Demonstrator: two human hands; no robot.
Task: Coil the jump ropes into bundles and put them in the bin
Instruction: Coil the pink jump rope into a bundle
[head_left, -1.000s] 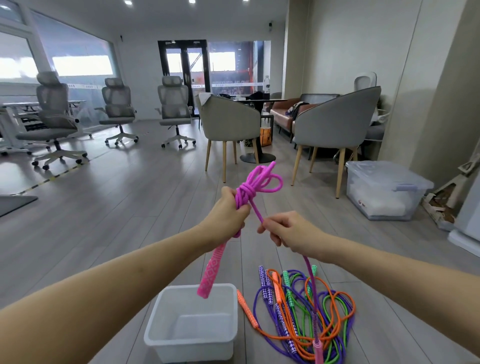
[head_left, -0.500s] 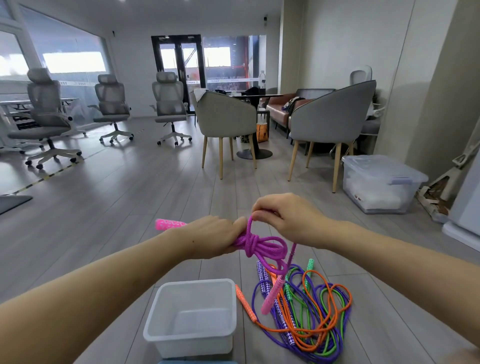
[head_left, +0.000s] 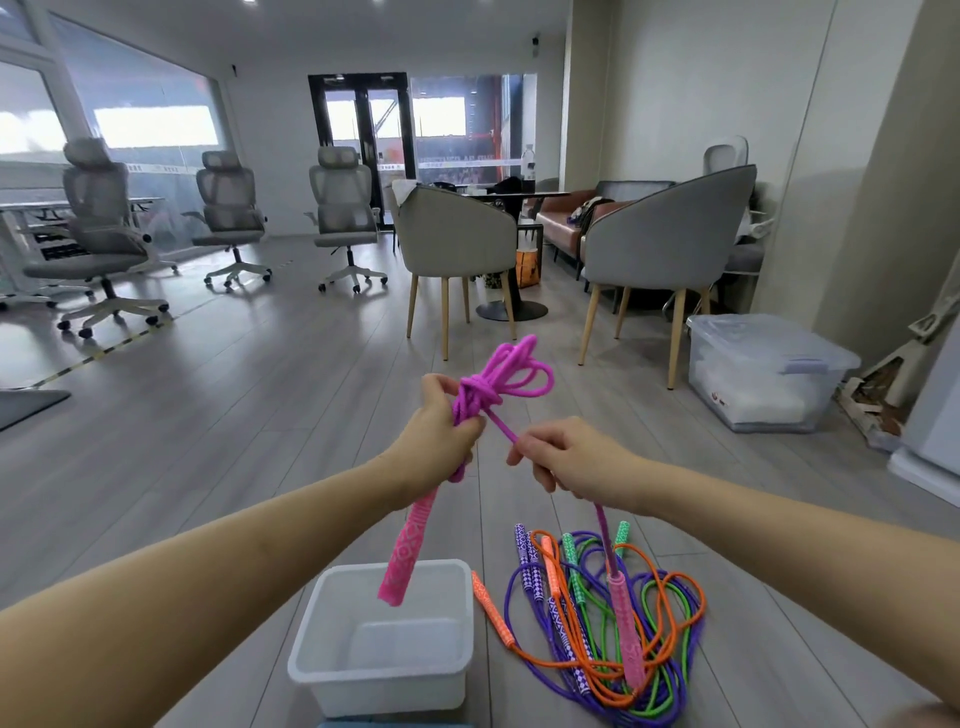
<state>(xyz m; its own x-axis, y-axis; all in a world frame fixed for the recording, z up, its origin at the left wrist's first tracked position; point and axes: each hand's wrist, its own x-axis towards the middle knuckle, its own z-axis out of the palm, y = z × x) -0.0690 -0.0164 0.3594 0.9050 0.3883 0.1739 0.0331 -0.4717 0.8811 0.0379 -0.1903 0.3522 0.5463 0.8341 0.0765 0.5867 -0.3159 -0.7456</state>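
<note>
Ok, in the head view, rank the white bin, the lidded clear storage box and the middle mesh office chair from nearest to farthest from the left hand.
1. white bin, on the floor just below the left hand.
2. lidded clear storage box, off to the right by the wall.
3. middle mesh office chair, far left near the windows.

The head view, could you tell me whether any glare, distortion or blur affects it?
Head view: bright windows blown out white; wide-angle lens bows the room's edges; the coiled pink jump rope, both hands and the white plastic bin look sharp.

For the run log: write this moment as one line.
left hand: grips pink rope bundle | right hand: pinches its free end | white bin: empty | other ropes: loose on floor
</note>
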